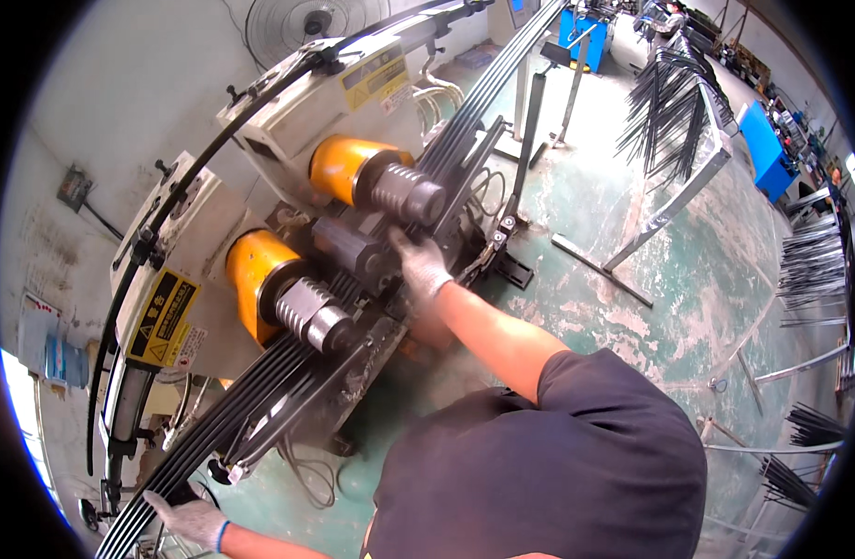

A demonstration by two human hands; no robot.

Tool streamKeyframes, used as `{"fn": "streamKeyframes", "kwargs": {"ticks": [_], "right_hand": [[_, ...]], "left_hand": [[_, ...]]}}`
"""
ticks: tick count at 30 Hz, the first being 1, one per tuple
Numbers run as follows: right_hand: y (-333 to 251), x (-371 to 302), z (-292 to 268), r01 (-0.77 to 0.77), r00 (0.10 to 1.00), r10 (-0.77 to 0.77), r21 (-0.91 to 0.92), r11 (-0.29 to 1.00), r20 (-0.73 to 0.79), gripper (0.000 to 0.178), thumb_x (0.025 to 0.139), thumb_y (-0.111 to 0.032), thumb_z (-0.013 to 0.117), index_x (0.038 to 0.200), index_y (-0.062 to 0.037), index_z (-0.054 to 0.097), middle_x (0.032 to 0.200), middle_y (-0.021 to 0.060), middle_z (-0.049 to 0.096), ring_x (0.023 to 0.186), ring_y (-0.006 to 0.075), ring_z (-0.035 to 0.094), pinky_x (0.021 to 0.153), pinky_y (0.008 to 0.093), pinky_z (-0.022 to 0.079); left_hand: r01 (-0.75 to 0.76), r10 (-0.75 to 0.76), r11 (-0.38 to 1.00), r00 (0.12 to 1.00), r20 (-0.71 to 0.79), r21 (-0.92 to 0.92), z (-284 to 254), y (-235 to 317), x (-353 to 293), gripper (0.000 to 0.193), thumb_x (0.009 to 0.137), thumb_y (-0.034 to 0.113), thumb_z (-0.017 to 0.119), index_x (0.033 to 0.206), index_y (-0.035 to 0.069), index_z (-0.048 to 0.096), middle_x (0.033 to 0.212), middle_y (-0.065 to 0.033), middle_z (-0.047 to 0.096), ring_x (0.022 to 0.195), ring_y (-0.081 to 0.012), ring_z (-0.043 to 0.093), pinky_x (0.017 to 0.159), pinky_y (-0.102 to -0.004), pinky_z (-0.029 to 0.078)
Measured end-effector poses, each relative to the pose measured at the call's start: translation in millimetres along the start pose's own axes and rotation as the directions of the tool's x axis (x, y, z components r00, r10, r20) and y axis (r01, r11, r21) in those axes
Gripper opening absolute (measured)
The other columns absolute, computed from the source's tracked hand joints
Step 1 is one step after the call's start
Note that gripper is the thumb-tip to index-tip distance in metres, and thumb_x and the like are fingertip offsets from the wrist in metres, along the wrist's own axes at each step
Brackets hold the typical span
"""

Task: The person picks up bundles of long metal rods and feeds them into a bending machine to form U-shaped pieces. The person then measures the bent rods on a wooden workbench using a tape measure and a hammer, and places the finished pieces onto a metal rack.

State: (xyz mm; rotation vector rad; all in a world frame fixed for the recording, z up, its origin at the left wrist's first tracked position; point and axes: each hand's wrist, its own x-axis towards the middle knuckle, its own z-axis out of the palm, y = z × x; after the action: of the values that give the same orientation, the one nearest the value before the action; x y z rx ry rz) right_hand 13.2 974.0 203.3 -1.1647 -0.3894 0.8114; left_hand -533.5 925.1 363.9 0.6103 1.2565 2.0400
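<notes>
A bundle of long dark metal rods (269,384) runs slantwise through a machine, from the lower left to the top. My left hand (187,520), in a pale glove, is closed round the edge of the bundle at its lower-left end. My right hand (418,261), gloved too, reaches into the middle of the machine beside a dark block (346,247). Motion smears its fingers, so I cannot make out their grip. Two orange housings (353,170) with thick ribbed metal shafts (407,193) flank that spot, above the rods.
A black bar (190,172) curves along the machine's white boxes (199,219). Hoses (320,480) hang underneath. A metal stand (530,140) is to the right, beyond it a rack (670,210) hung with dark rods (670,102). Far off are blue machines (765,154) and a person (671,20).
</notes>
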Motion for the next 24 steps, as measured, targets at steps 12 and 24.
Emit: {"fn": "streamKeyframes", "kwargs": {"ticks": [12,24], "right_hand": [[-21.8,8.8,18.2,0.02,0.99,-0.036,0.113,0.993,0.138,0.06,0.092,-0.026,0.083,0.136,0.0087,0.062,0.121,0.0172,0.073,0.102,0.023,0.071,0.09,0.0389,0.059],[-23.1,6.1,21.0,0.01,0.994,-0.035,0.236,0.972,0.101,0.053,0.089,-0.014,0.082,0.133,0.0065,0.061,0.112,0.0141,0.072,0.092,0.021,0.072,0.076,0.0362,0.062]], "left_hand": [[-0.451,0.407,0.871,0.885,0.225,0.197,173.4,70.9,-25.1,0.049,0.11,0.032,0.057,0.142,-0.004,0.066,0.129,-0.0141,0.073,0.115,-0.0223,0.071,0.105,-0.0344,0.054],[-0.801,0.495,0.549,0.54,0.681,0.237,315.3,53.3,-65.0,0.036,0.111,0.03,0.059,0.128,-0.002,0.065,0.094,-0.0083,0.068,0.082,-0.017,0.066,0.079,-0.0336,0.056]]}}
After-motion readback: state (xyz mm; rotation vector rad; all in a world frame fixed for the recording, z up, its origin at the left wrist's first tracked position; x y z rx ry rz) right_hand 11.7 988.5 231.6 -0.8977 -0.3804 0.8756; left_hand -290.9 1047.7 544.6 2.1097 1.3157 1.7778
